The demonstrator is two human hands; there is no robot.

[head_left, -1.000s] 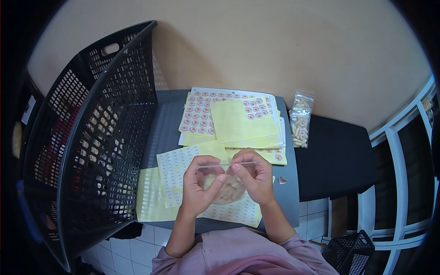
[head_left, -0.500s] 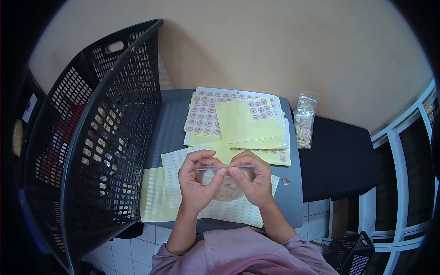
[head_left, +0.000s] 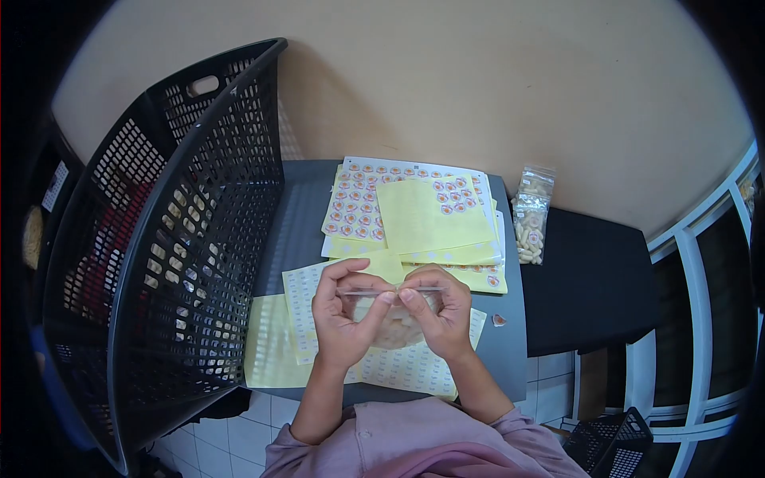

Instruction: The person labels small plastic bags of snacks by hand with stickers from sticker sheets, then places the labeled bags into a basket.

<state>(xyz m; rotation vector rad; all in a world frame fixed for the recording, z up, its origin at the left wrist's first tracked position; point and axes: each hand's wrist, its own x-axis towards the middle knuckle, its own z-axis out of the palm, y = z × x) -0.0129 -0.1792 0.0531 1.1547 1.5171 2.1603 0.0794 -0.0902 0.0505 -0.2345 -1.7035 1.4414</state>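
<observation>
Not much has shifted since a second ago: your hands and the bag sit a touch lower against the sheets and the view has drifted slightly, but the grip looks the same.

From the head camera, your left hand and right hand are both pinching the top edge of the clear bag, thumbs and forefingers meeting at the middle of the strip, which keeps the mouth flat and level. The bag hangs between your palms just above the small-label sheet, pale snack pieces inside; I can't really tell if the seal is closed, it's too small.

The round-sticker sheets lie fanned out right behind your hands, within easy reach. A filled bag stands off to the right, and the black basket sits tilted on your left.
</observation>
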